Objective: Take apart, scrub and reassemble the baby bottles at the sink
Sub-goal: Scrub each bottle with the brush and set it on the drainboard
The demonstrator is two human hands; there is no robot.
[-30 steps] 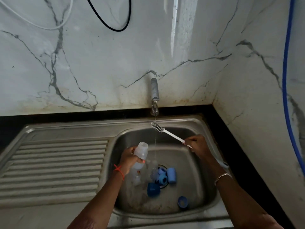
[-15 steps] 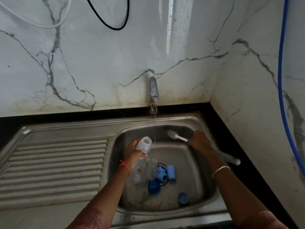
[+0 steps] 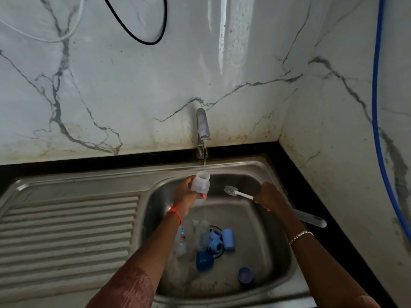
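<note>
While left hand (image 3: 187,194) grips bottle (image 3: 200,184) | right hand (image 3: 268,196) holds brush (image 3: 232,190)

No text, brand, number or sign can be read. A small blue and orange print is seen on a clear plastic baby bottle (image 3: 182,237) lying in the stainless-steel sink (image 3: 89,177), but it is too blurred to be made out.

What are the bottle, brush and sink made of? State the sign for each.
Bottle: probably plastic, cloudy and translucent. Brush: likely plastic, matte white stem; bristle material unclear. Sink: stainless steel, grey brushed sheen with pressed drainer ridges.
</note>
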